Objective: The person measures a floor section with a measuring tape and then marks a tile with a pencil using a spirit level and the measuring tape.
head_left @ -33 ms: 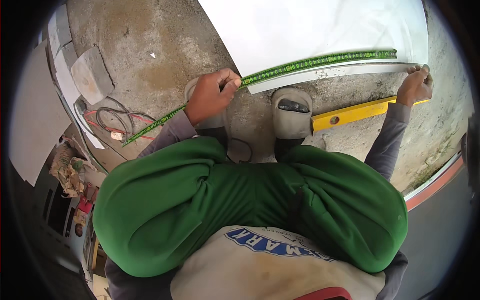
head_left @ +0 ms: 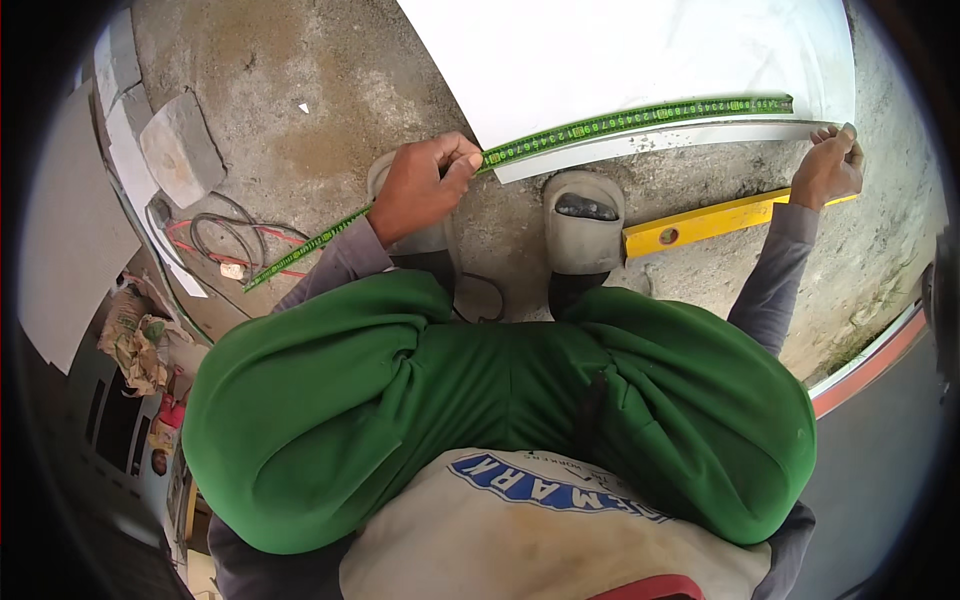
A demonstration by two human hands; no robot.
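Note:
A green tape measure blade [head_left: 620,125] lies stretched along the near edge of a large white sheet [head_left: 640,50] on the ground. My left hand [head_left: 425,185] is closed, thumb and forefinger pinching the blade by the sheet's near left corner. From there the blade runs on behind my left wrist to the lower left. A narrow white strip [head_left: 640,153] with a dark upper line follows the sheet's near edge; I cannot tell whether it is separate. At its right end my right hand [head_left: 828,172] is closed with bent fingers gripping the strip.
A yellow spirit level [head_left: 705,225] lies on the rough concrete, right of my sandalled foot [head_left: 585,225]. To the left are a pale block [head_left: 183,148] and tangled dark and red cables [head_left: 225,235]. A second white sheet [head_left: 70,235] and clutter stand at far left.

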